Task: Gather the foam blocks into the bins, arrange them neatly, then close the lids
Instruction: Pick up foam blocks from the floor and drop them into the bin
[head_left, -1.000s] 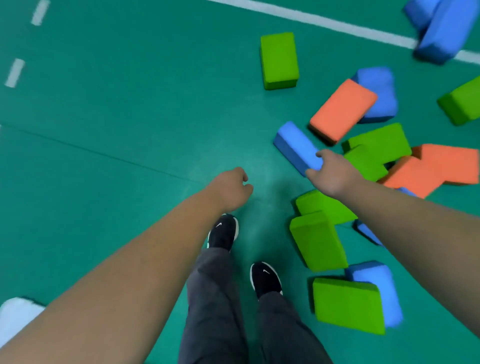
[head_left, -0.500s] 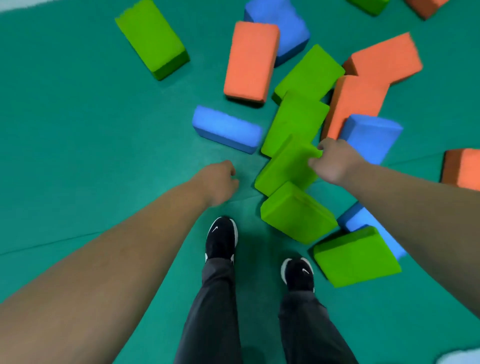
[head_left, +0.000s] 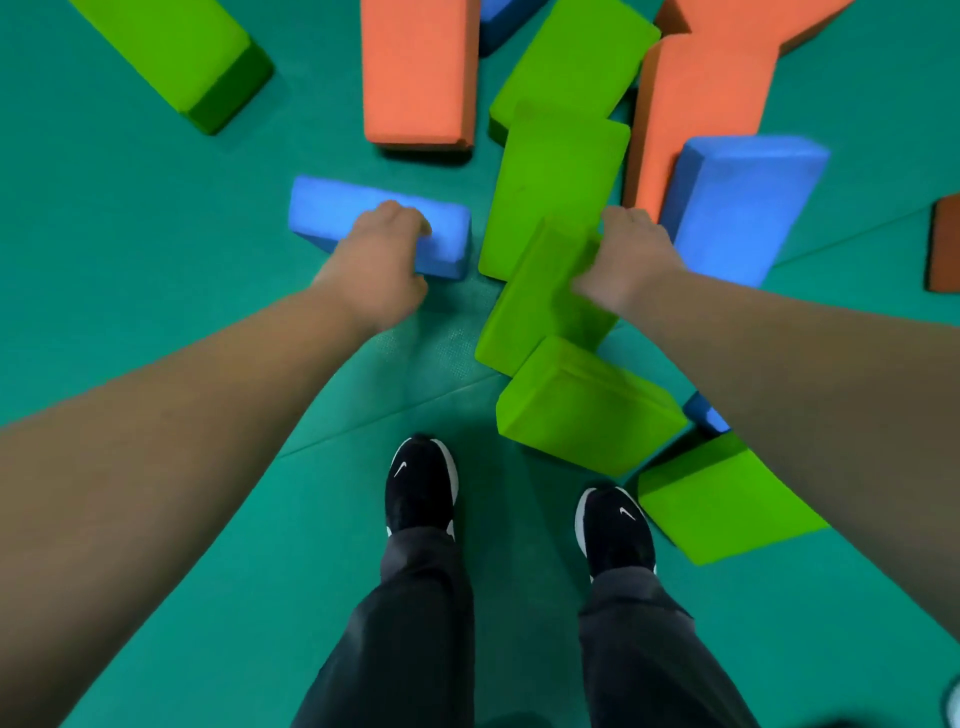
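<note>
6 green, 4 blue, 4 orange foam blocks lie on the floor (head_left: 156, 291). The left hand (head_left: 374, 265) curls over the near blue block (head_left: 332, 213), gripping it. The right hand (head_left: 623, 254) clamps its fingers over the tilted green block (head_left: 535, 312)'s top edge.

Black shoes (head_left: 422, 486) and dark trousers (head_left: 415, 623) on green floor mat (head_left: 130, 260)

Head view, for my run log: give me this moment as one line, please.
phase: gathering blocks | left hand: grips blue block | right hand: grips tilted green block
</note>
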